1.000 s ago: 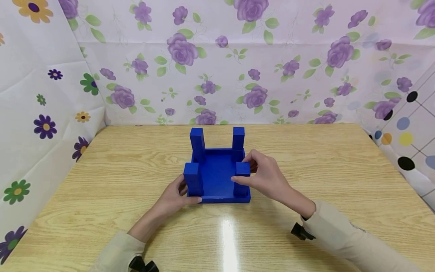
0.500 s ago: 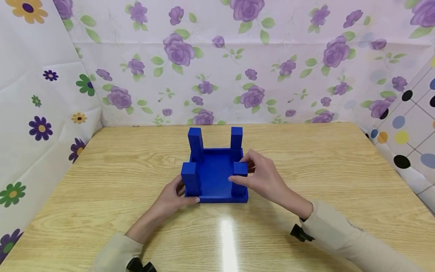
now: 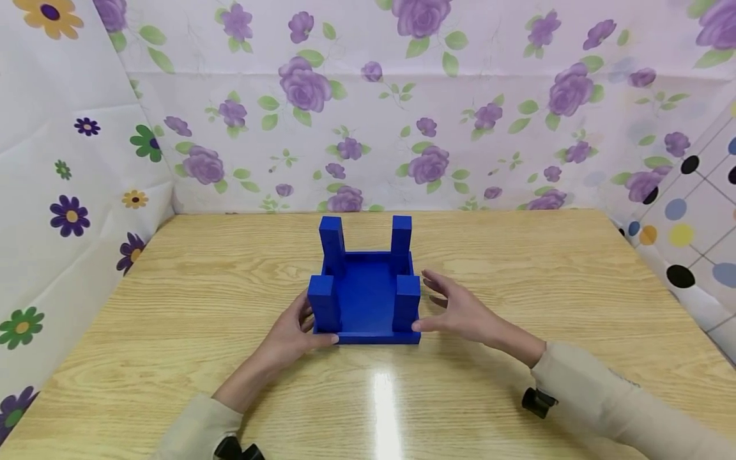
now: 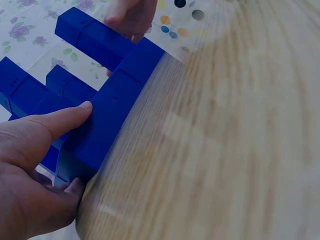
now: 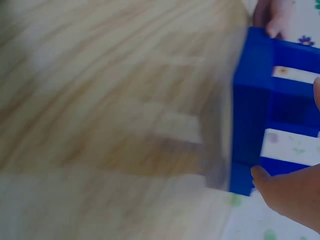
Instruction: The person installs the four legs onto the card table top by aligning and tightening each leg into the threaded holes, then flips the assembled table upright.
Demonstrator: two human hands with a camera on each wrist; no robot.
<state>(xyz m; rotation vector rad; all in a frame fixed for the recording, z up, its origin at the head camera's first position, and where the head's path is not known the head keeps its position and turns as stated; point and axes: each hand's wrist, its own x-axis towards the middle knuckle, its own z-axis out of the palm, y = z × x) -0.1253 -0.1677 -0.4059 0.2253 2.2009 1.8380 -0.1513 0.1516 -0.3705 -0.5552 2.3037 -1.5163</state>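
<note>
A blue square tray with an upright post at each corner stands on the table, much like a small upturned table. My left hand grips its near left corner, below the near left post. In the left wrist view the thumb lies on the tray's front side, fingers beneath the corner. My right hand is spread beside the near right post. Its thumb tip is at the near right corner; whether it touches is unclear. The other right fingers stand apart from the post.
Two more posts, far left and far right, rise at the back corners. The wood-grain table extends around the tray. Flowered cloth hangs behind, with patterned cloths at both sides.
My right hand has let go of the top of the near right post and moved right and down beside it, fingers spreading. My left hand keeps its grip; the tray stays put.
</note>
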